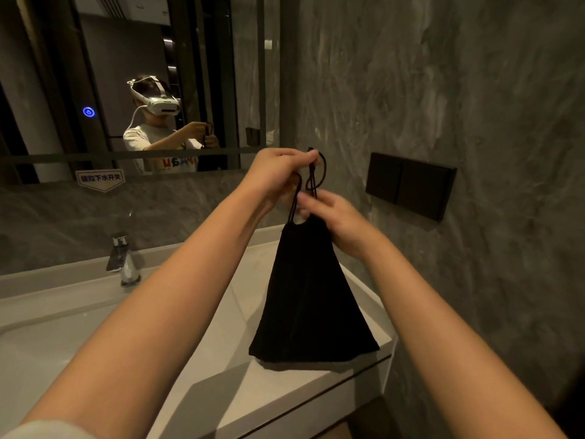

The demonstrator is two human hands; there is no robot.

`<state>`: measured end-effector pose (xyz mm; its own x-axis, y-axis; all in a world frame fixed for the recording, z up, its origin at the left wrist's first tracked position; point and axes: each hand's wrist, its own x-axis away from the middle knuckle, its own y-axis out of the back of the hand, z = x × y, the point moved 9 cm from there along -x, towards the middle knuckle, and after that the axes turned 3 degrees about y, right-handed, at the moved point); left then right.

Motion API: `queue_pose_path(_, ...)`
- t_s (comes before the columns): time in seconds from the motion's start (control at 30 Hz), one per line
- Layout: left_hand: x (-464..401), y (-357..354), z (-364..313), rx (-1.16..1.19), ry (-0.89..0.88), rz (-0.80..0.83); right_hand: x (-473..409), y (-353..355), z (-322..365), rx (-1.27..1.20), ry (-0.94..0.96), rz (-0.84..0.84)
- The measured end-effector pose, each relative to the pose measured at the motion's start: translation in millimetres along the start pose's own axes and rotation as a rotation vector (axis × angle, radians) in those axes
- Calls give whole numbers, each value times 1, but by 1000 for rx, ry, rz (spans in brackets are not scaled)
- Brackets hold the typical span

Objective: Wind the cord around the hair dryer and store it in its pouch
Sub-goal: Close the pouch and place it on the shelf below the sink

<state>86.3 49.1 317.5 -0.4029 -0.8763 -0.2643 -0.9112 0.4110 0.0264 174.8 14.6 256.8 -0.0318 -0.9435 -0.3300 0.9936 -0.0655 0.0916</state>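
A black drawstring pouch hangs above the right end of the white vanity counter, its mouth drawn tight, its bottom near the counter top. My left hand holds the black drawstring up above the pouch, loops of it sticking out of my fingers. My right hand pinches the cord just above the gathered neck of the pouch. The hair dryer and its cord are not visible; the bulging pouch hides whatever is inside.
A chrome tap stands at the sink basin on the left. A black switch plate sits on the grey marble wall to the right. The mirror behind shows a person wearing a headset.
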Motion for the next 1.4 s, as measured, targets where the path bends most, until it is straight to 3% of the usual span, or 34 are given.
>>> queue_pose_path(0.17, 0, -5, 3, 164, 10, -8, 13, -2, -8, 123, 106, -132)
queue_pose_path(0.3, 6, -3, -4, 309, -22, 16, 20, -8, -7, 138, 162, -97)
queue_pose_path(0.5, 10, 4, 2, 345, -28, 42, 16, -12, -7, 278, 248, -96)
queue_pose_path(0.67, 21, 21, 24, 148, 42, -33, 15, -4, -5, 294, 249, -186)
queue_pose_path(0.77, 29, 15, 60, 100, 129, 115, 15, 3, 4, 271, 255, -239)
queue_pose_path(0.87, 52, 2, 102, -226, 184, 300, 16, 8, 13, 203, 240, -302)
queue_pose_path(0.93, 70, -17, 119, -385, 132, 403, 19, 9, 16, 124, 208, -326)
queue_pose_path(1.03, 80, -18, 121, -399, 43, 230, 24, 6, 15, 24, 169, -356)
queue_pose_path(1.13, 78, -2, 132, -400, 74, 78, 30, 3, 11, -73, 147, -380)
queue_pose_path(1.4, 99, 3, 122, -378, 67, 83, 49, 21, -2, -164, -27, -368)
